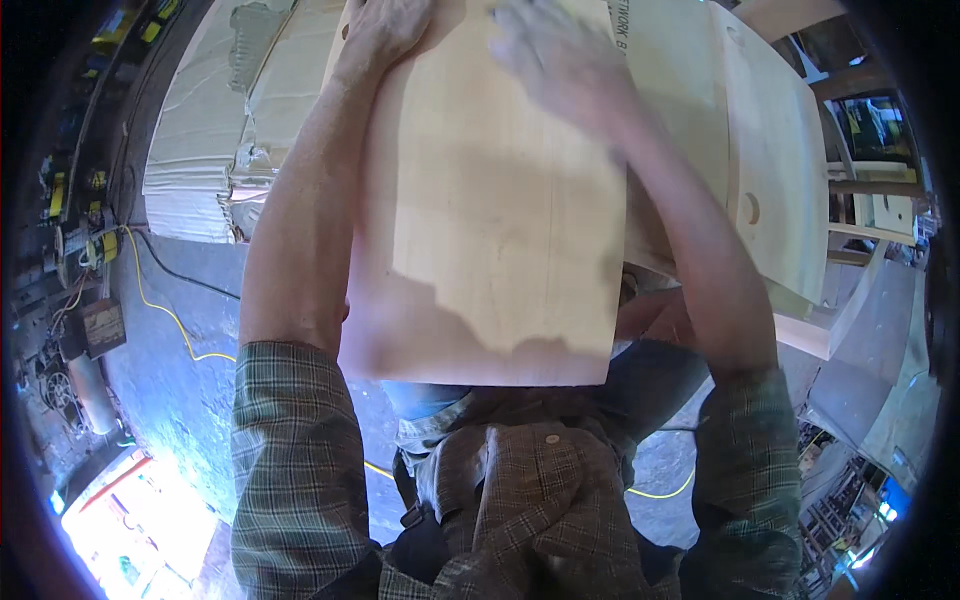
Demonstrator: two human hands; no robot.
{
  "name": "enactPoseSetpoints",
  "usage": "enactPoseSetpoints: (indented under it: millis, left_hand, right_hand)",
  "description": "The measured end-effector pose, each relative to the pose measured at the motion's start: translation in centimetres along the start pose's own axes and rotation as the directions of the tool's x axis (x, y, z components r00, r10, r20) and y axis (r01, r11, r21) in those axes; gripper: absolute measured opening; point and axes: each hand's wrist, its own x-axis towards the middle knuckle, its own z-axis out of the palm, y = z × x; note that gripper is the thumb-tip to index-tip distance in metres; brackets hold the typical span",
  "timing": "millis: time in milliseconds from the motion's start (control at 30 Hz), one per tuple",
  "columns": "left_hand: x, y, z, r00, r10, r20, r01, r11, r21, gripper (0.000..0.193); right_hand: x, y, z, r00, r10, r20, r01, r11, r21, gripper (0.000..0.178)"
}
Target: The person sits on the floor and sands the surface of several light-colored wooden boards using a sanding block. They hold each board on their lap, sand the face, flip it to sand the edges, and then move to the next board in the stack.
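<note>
A pale, smooth wooden panel [500, 250] lies in front of me, its near end reaching over my lap. At its far left edge rests my left hand [393, 25], its fingers largely cut off by the top of the view. My right hand [555, 60] is over the panel's far right part, palm down with fingers stretched out and smeared by motion. Whether anything thin lies under that palm cannot be made out. Shadows of my arms and head fall across the wood.
Torn cardboard [200, 150] lies left of the panel. Another wooden board with a round hole [775, 170] stands to the right, by wooden frames. A yellow cord [180, 325] runs over the grey floor [170, 290]. Bright light comes in at lower left.
</note>
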Motion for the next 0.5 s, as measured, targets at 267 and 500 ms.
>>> enactPoseSetpoints:
  millis: [267,500]
  left_hand:
    - [-0.2,-2.7,0.9,0.988,0.135,-0.076,-0.117,0.972,0.203,0.059]
    - [-0.4,-1.6,0.7,0.973,0.191,-0.128,-0.131,0.919,0.372,0.047]
  right_hand:
    - [-10.8,-8.7,-1.1,0.996,-0.087,0.001,0.086,0.995,0.057,0.063]
    - [-5.2,-3.0,-0.4,0.987,0.156,-0.043,-0.162,0.951,-0.264,0.071]
